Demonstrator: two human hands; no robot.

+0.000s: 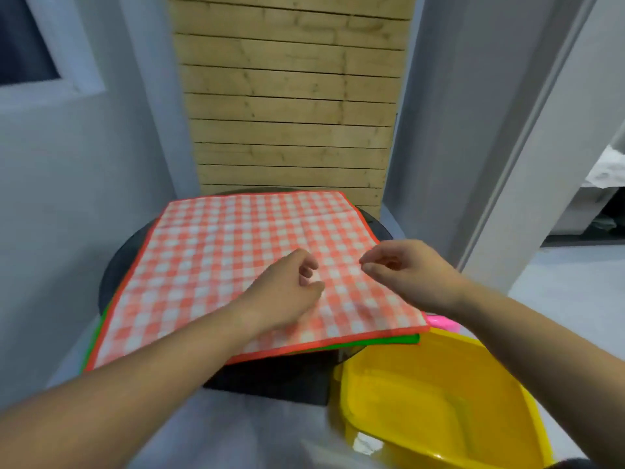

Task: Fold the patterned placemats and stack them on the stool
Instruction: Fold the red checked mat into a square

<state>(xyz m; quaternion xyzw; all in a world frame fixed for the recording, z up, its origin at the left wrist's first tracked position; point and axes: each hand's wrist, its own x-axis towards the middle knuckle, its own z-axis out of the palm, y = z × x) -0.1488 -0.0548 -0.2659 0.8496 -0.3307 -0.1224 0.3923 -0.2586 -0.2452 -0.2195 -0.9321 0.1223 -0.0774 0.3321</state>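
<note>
A red-and-white checked placemat (216, 258) with a red border lies flat and unfolded on a round black stool (125, 262). A green mat edge (389, 340) and a pink edge (443, 323) peek out beneath it at the front right. My left hand (287, 289) hovers over the mat's middle right, fingers loosely curled and holding nothing. Over the mat's right edge is my right hand (406, 269), thumb and fingers close together; no fabric shows between them. The image is motion-blurred.
A yellow plastic basin (439, 401) stands at the front right, just below the stool. A slatted wooden panel (291, 106) rises behind the stool between grey walls. A doorway opens at the far right.
</note>
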